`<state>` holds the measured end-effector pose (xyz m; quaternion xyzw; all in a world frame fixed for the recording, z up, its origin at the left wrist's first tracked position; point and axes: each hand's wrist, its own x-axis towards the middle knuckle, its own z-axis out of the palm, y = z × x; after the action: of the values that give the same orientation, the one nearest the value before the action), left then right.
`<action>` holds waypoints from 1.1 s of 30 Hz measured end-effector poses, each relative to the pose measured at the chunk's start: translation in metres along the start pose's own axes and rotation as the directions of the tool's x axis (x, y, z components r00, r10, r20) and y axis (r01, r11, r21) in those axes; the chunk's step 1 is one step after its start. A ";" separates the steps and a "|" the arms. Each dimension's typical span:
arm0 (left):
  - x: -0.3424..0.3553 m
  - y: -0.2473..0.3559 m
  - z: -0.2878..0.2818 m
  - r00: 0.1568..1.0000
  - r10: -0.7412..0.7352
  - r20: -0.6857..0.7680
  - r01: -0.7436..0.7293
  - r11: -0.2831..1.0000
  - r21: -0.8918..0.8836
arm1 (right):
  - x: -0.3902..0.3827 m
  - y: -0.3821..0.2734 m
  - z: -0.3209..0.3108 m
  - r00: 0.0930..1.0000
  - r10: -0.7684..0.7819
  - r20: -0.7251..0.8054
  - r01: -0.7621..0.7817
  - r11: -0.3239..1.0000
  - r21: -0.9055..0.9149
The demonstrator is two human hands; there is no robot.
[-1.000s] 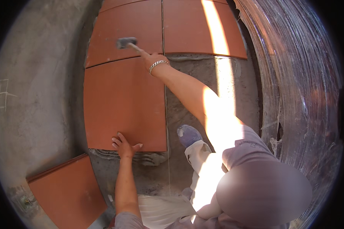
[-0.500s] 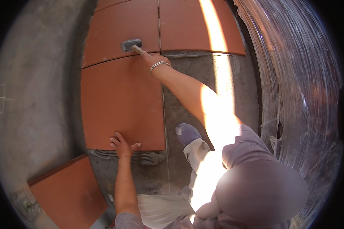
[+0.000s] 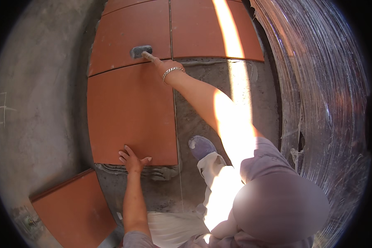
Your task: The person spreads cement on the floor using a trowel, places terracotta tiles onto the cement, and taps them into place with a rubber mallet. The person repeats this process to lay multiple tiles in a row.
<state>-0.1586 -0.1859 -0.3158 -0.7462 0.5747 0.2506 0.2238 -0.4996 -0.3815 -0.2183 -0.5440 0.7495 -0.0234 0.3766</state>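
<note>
My right hand [image 3: 167,70] is wrapped round the pale handle of a mallet [image 3: 141,51] with a dark grey head. The mallet's head is over the near part of a laid reddish-orange floor tile [image 3: 128,33], close to the joint; I cannot tell whether it touches. On the near side of that joint lies another large tile [image 3: 130,103] of the same colour. My left hand [image 3: 133,160] rests on its near edge, fingers spread on the surface. Ridged grey mortar [image 3: 157,172] sticks out from under that edge.
A third laid tile [image 3: 211,29] lies at the far right. Loose tiles [image 3: 74,208] are stacked at the lower left. A thin string [image 3: 180,186] runs along the tile's right side, near my shoe [image 3: 201,147]. Clear plastic wrap [image 3: 322,95] covers something large on the right.
The mallet's head has shifted slightly, and the view has moved a little. My left hand stays at the near edge of the tile.
</note>
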 end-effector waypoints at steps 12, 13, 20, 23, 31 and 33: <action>0.000 -0.003 0.000 0.998 0.056 -0.029 -0.056 0.998 -0.017 | -0.133 0.038 -0.027 0.892 -0.453 0.010 0.444 0.870 -0.214; 0.000 -0.005 0.002 0.998 0.058 -0.032 -0.059 0.998 -0.008 | -0.143 0.040 -0.020 0.894 -0.447 0.040 0.443 0.865 -0.236; 0.006 -0.009 0.007 0.996 0.077 -0.044 -0.076 0.997 0.018 | -0.168 0.050 0.015 0.901 -0.251 0.353 0.382 0.844 -0.377; 0.004 -0.008 0.007 0.996 0.072 -0.052 -0.071 0.997 0.012 | -0.174 0.053 0.023 0.884 -0.250 0.395 0.411 0.818 -0.401; 0.001 -0.003 0.002 0.998 0.043 -0.036 -0.042 0.999 0.032 | -0.184 0.055 0.031 0.892 -0.221 0.395 0.381 0.837 -0.392; 0.002 -0.003 0.001 0.998 0.045 -0.035 -0.044 0.999 0.027 | -0.185 0.054 0.032 0.891 -0.221 0.396 0.383 0.834 -0.396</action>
<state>-0.1559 -0.1861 -0.3176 -0.7347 0.5982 0.2346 0.2177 -0.5010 -0.1933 -0.1650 -0.7267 0.5610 0.1892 0.3483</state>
